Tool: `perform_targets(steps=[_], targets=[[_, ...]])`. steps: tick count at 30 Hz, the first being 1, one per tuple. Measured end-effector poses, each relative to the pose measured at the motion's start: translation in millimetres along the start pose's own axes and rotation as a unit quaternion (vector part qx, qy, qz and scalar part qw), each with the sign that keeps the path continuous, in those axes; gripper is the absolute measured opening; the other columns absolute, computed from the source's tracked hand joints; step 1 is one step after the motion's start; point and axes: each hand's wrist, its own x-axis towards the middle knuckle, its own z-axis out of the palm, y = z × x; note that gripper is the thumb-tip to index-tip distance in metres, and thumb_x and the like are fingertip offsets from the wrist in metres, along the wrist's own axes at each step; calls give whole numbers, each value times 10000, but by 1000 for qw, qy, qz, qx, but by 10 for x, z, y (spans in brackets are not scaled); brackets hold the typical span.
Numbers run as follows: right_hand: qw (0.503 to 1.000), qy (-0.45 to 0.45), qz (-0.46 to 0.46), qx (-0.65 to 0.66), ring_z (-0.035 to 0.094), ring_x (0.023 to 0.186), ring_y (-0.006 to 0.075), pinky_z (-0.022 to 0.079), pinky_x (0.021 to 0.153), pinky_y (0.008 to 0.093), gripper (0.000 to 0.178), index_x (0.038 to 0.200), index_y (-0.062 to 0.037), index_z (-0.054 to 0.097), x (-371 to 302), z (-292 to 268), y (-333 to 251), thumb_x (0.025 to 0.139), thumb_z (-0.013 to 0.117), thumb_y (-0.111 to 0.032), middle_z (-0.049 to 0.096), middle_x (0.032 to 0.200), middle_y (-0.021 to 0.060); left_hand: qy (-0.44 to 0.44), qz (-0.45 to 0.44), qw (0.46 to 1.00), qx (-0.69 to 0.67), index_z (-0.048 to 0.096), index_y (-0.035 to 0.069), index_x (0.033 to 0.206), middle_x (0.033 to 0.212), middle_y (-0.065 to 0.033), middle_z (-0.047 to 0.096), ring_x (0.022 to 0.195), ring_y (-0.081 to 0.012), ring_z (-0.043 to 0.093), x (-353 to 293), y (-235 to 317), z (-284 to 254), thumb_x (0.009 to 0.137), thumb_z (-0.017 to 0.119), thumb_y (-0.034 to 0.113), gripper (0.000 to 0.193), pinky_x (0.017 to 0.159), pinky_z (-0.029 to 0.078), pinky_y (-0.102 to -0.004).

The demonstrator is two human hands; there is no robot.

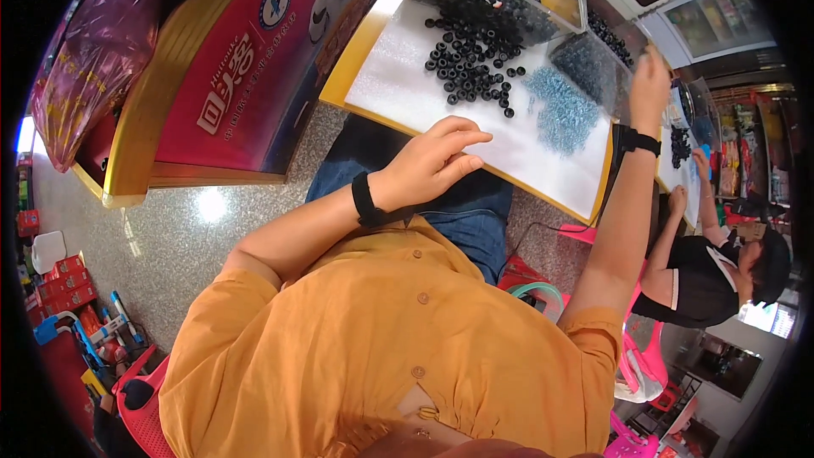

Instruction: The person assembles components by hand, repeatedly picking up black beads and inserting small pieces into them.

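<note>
My left hand (437, 158) hovers over the near edge of a white-topped table (390, 85) with a yellow rim. Its thumb and index finger are apart, and nothing shows between them. Beyond it, black ring-shaped beads (475, 64) spill from a clear plastic box (487, 2). To their right lies a patch of small light-blue beads (561, 114). My right hand (649, 89) is raised at the table's right side, beside a second clear box (589, 72) holding dark beads. Its fingers are pressed together; anything in them is hidden.
A red printed counter panel (229, 68) with a wooden edge stands at left, a purple plastic bag (97, 51) beside it. Another person (708, 276) in black sits at right, hands at a similar table with black beads. Pink chairs (649, 356) stand near that person.
</note>
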Motion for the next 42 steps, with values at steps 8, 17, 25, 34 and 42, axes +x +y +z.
perform_targets(steps=[8,17,25,34,42], targets=[[996,-45,-67,31,616,999,318,439,909,434,187,1011,-72,695,-307,207,-745,891,658,-212,694,1027,102,26,-27,999,24,626,51,1223,1166,-141,578,958,-272,606,-69,-96,-106,953,620,220,318,808,504,-333],[950,-247,-165,96,602,907,297,505,835,396,173,967,-115,746,-651,758,-1423,822,658,-82,675,908,69,0,-53,999,5,649,52,1204,1136,-135,613,993,-271,613,9,-121,-91,939,636,173,291,832,502,-328],[932,-327,-156,9,581,979,261,484,872,394,158,964,-122,747,-589,909,-1491,831,668,-156,652,941,50,25,-57,998,9,664,38,1173,1120,-138,625,996,-266,621,32,-177,-164,954,616,180,265,850,504,-325],[963,-234,-105,84,612,909,234,485,828,362,162,1001,-78,711,-746,792,-1479,901,626,-173,665,934,57,51,-70,996,-8,678,37,1133,1084,-130,633,926,-270,631,63,-252,-184,956,603,204,255,806,508,-330],[554,-386,363,642,536,771,66,433,713,216,237,1123,-7,647,-1560,-150,-2227,973,587,-180,629,901,2,95,-53,989,-97,675,49,1164,1078,-49,585,778,-67,551,43,-118,-179,887,687,65,277,672,473,-216]])
